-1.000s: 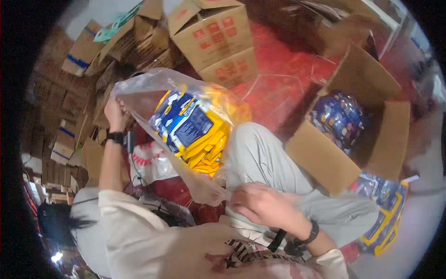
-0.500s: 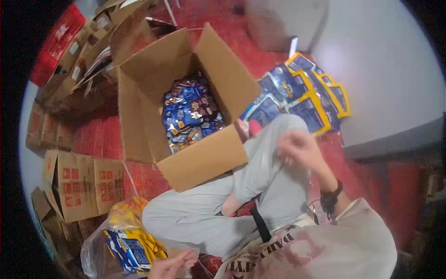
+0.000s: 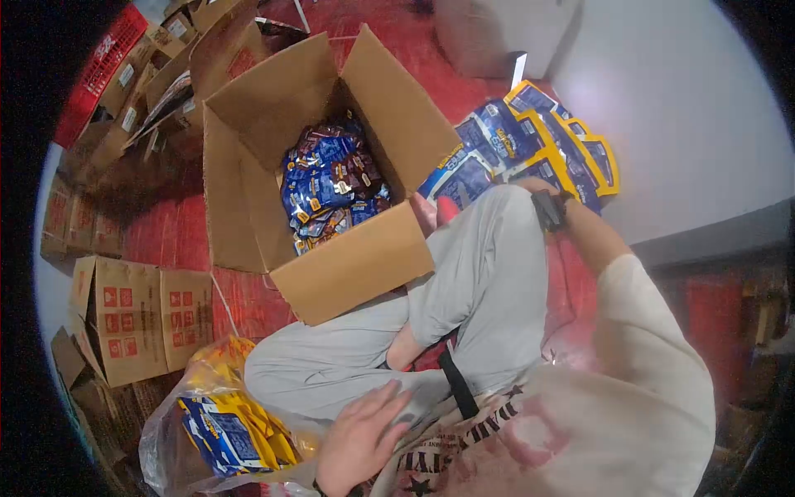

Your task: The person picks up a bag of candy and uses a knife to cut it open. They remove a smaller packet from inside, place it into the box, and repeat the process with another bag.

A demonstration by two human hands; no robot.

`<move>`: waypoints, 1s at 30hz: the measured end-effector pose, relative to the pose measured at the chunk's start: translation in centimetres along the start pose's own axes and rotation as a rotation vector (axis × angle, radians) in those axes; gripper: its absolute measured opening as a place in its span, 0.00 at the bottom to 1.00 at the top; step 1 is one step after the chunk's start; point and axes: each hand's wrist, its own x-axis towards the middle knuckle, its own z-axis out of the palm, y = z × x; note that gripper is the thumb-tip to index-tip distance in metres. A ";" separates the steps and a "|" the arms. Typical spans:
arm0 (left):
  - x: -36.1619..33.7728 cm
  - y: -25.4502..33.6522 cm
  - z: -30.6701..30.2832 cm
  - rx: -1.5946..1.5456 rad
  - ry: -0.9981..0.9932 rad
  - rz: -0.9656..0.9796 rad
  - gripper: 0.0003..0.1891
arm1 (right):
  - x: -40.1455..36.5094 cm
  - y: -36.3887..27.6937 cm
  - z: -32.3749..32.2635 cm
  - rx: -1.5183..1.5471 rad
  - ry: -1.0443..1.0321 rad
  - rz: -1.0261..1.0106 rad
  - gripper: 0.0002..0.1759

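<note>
My left hand point(image 3: 364, 439) hovers low over my lap with its fingers apart, holding nothing. Beside it, a clear plastic bag point(image 3: 170, 427) contains several blue and yellow printed pouches point(image 3: 236, 435). My right hand point(image 3: 538, 185) reaches past my raised knee to flat blue, yellow-edged packages point(image 3: 497, 141) spread on the floor. Its fingers are hidden behind the knee, so I cannot see whether they grip a package. In front of me, an open cardboard box point(image 3: 352, 277) holds a heap of small blue and brown packets point(image 3: 331, 178).
Red-printed cartons point(image 3: 137, 319) stand at the left. More cardboard boxes point(image 3: 124, 157) and a red crate point(image 3: 103, 66) are stacked at the upper left. A large pale surface point(image 3: 679, 124) rises on the right. The floor point(image 3: 240, 302) is red.
My right hand has moved from above my knee out to the blue packages. My left hand has come away from the plastic bag's edge, to the right over my lap, fingers spread.
</note>
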 end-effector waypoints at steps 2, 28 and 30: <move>0.5 -0.1 0.4 0.076 0.086 0.109 0.17 | -1.8 -0.2 1.1 -0.223 0.068 0.014 0.09; 5.2 -2.8 2.9 -0.112 -0.053 -0.220 0.31 | -8.4 4.0 7.1 -0.384 0.058 -0.091 0.09; 5.0 -4.1 3.8 -0.105 -0.021 -0.210 0.30 | -8.4 4.0 7.2 -0.384 0.063 -0.099 0.10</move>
